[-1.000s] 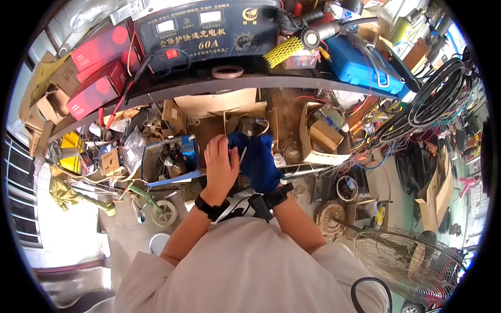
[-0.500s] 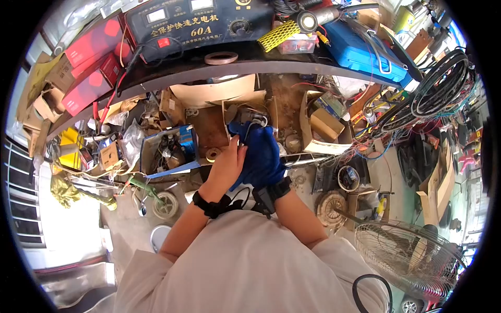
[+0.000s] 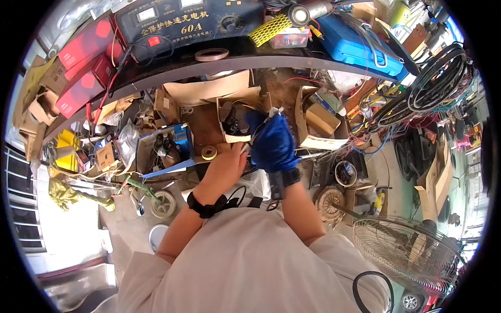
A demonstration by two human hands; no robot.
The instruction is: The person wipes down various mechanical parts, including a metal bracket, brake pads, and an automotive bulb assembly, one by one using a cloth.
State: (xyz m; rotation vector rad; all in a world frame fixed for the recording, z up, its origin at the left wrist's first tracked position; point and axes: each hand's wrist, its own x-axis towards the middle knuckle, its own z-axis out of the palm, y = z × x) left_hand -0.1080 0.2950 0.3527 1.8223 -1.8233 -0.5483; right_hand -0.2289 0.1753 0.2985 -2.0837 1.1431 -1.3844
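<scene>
My right hand (image 3: 274, 146) is covered in blue fabric that looks like a glove, with a black band at the wrist. It is closed, and a small greyish, metal-looking piece (image 3: 274, 111) shows at its far end; what it is I cannot make out. My bare left hand (image 3: 225, 169) is beside it on the left, its fingers drawn together near the blue fabric. Something thin and pale seems to be at its fingertips, too small to name. Just beyond both hands is an open cardboard box (image 3: 237, 139) with dark parts in it.
Above the hands runs a shelf edge (image 3: 245, 63) bearing a charger (image 3: 193, 34), a tape roll (image 3: 211, 55) and a blue case (image 3: 357, 47). Boxes of parts (image 3: 164, 151) stand left, another cardboard box (image 3: 321, 136) right. A fan (image 3: 409, 250) stands lower right; cables (image 3: 438, 78) hang upper right.
My right hand has moved slightly right and turned, with the blue fabric now bunched round it. My left hand has moved a little lower, away from the box. The view has shifted slightly.
</scene>
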